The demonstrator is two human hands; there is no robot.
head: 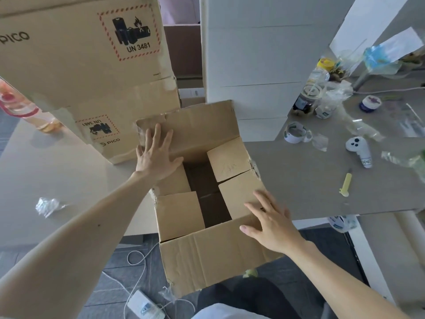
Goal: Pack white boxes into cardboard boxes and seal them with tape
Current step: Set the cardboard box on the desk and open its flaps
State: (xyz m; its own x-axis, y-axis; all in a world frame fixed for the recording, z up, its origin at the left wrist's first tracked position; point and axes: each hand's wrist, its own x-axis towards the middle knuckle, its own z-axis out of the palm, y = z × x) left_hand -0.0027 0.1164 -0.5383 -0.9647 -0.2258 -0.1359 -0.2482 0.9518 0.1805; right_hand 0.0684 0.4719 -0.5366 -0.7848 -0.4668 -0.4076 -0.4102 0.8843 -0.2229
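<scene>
"How far along is the packing?"

"It's barely starting, I'd say. The cardboard box (213, 256) is sitting open at the edge of the table (310, 180), by the person's lap. I'm seeing only dark inside it, nothing white."

"And the hands?"

"Both are lying flat, fingers spread. The left hand (156, 155) is pressing the far flap and the right hand (271, 222) is resting on a near flap. The white boxes (253, 61) are standing stacked behind, and the tape roll (295, 132) is lying untouched on the table."

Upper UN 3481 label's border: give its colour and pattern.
The label border is red diagonal hatching on brown cardboard; head view.
</scene>
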